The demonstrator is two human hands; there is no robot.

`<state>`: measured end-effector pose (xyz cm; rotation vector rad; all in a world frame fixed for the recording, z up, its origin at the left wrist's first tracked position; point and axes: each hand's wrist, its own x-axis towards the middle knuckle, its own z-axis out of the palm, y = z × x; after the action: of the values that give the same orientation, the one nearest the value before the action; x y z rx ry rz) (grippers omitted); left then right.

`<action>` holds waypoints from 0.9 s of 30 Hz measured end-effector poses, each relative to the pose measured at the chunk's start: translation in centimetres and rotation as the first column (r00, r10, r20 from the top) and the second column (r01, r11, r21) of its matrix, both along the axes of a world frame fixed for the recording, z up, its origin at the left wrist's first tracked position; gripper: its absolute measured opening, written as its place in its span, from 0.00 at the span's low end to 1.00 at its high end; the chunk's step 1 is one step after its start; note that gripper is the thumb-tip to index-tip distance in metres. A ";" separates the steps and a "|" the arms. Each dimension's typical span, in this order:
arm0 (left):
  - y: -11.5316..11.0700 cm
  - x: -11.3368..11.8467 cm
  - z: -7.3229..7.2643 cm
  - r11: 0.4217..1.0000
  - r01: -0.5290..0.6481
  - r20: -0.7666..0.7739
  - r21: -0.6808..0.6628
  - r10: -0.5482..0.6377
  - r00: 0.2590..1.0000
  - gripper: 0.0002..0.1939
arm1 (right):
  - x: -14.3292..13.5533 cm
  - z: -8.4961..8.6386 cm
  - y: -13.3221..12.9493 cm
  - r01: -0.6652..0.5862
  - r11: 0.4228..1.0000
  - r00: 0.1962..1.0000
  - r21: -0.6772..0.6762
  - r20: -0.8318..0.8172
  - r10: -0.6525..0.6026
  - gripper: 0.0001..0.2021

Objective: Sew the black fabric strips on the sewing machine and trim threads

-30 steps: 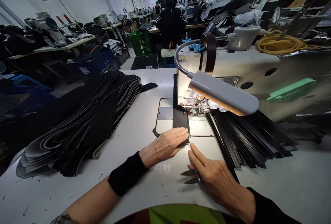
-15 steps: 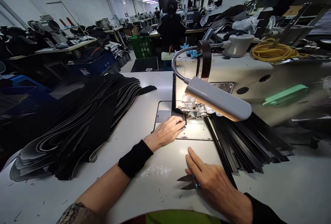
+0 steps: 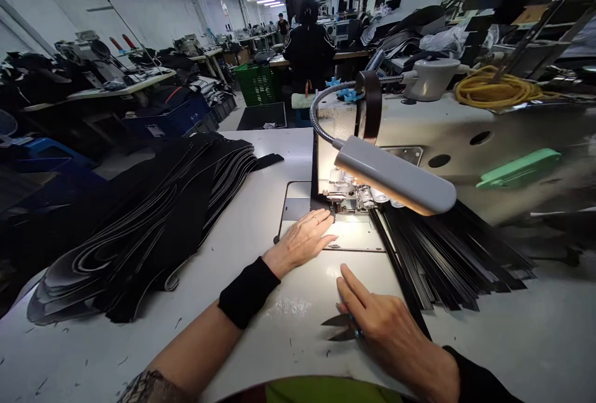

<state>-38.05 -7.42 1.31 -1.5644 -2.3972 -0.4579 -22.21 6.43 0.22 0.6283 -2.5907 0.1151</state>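
My left hand (image 3: 305,238) lies flat by the sewing machine's needle area (image 3: 336,195), its fingertips on the end of a narrow black fabric piece (image 3: 317,199). Its fingers are stretched out and the thumb is apart, resting on the lit metal plate (image 3: 356,238). Nearer to me, my right hand (image 3: 391,328) rests over the white table with thread snips (image 3: 339,328) in its grip. The snips' two blades point left and stand apart; the palm hides most of their handle. A long black strip (image 3: 407,288) passes from the machine to beneath my right wrist.
A pile of black fabric pieces (image 3: 172,210) covers the table's left side. Many dark strips (image 3: 447,254) fan out at the right. A grey lamp (image 3: 395,173) on a bendable neck overhangs the sewing machine (image 3: 456,130). Ahead, a person (image 3: 308,43) sits facing away.
My left thumb has spread away from the fingers, and the fingers have straightened over the fabric. My right hand keeps its hold on the snips, nearly in place. The view has shifted slightly.
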 end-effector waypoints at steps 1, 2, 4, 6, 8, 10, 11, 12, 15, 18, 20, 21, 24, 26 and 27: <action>0.0 0.0 0.0 1.000 -0.011 0.005 0.000 0.011 1.000 0.15 | 0.0 0.0 0.0 -0.003 1.000 1.000 0.008 -0.001 0.003 0.15; 0.1 0.0 -0.1 1.000 -0.020 0.013 -0.001 0.020 1.000 0.15 | 0.0 0.0 0.0 -0.004 1.000 1.000 0.014 -0.004 0.004 0.15; 0.1 0.0 -0.2 0.999 -0.035 0.026 -0.005 0.035 0.999 0.16 | 0.0 0.0 0.0 -0.008 1.000 1.000 0.018 -0.014 0.008 0.15; 0.1 0.0 -0.2 0.999 -0.046 0.028 -0.008 0.046 0.999 0.17 | 0.0 -0.1 0.0 -0.010 1.000 1.000 0.015 -0.021 0.011 0.15; 0.1 0.0 -0.2 0.998 -0.054 0.022 -0.015 0.055 0.998 0.18 | 0.0 -0.2 0.0 -0.006 1.000 1.000 0.013 -0.017 0.007 0.15; 0.2 -0.1 -0.2 0.998 -0.060 0.016 -0.023 0.060 0.998 0.19 | 0.1 -0.2 -0.1 -0.005 1.000 1.000 0.016 -0.014 0.006 0.15; 0.2 -0.1 -0.2 0.998 -0.063 0.014 -0.029 0.063 0.998 0.19 | 0.1 -0.3 0.0 -0.007 1.000 1.000 0.019 -0.016 0.007 0.15; 0.2 -0.1 -0.2 0.998 -0.063 0.010 -0.032 0.063 0.998 0.20 | 0.1 -0.4 0.0 -0.008 1.000 1.000 0.021 -0.017 0.009 0.15; 0.2 -0.2 -0.4 0.998 -0.059 0.001 -0.033 0.059 0.998 0.21 | 0.1 -0.5 0.1 -0.004 1.000 1.000 0.023 -0.013 0.004 0.15; 0.1 -0.3 -0.7 0.998 -0.055 -0.006 -0.030 0.055 0.998 0.21 | 0.1 -0.6 0.1 -0.006 0.999 1.000 0.034 0.009 0.006 0.15; 0.0 -0.2 -0.8 0.998 -0.054 -0.007 -0.021 0.054 0.999 0.20 | 0.1 -0.6 0.1 -0.006 0.999 1.000 0.033 0.008 0.006 0.15; 0.0 -0.2 -0.8 0.999 -0.050 -0.008 -0.010 0.050 0.999 0.20 | 0.1 -0.5 0.1 -0.004 1.000 1.000 0.027 0.003 0.004 0.15; 0.0 0.0 -0.3 0.999 -0.041 0.014 0.035 0.040 0.999 0.16 | 0.2 -0.5 0.0 0.010 1.000 1.000 0.002 -0.015 -0.010 0.15; 0.0 0.1 0.1 0.997 -0.058 0.059 0.050 0.055 0.997 0.13 | 0.2 -0.6 -0.1 0.015 1.000 1.000 0.000 -0.009 -0.015 0.15; 0.1 0.0 0.3 0.996 -0.077 0.085 0.053 0.073 0.994 0.12 | 0.2 -0.7 0.0 0.013 1.000 1.000 0.003 0.000 -0.013 0.15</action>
<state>-38.06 -7.36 1.61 -1.4536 -2.4726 -0.5802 -21.98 6.39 -0.45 0.6130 -2.5948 0.1065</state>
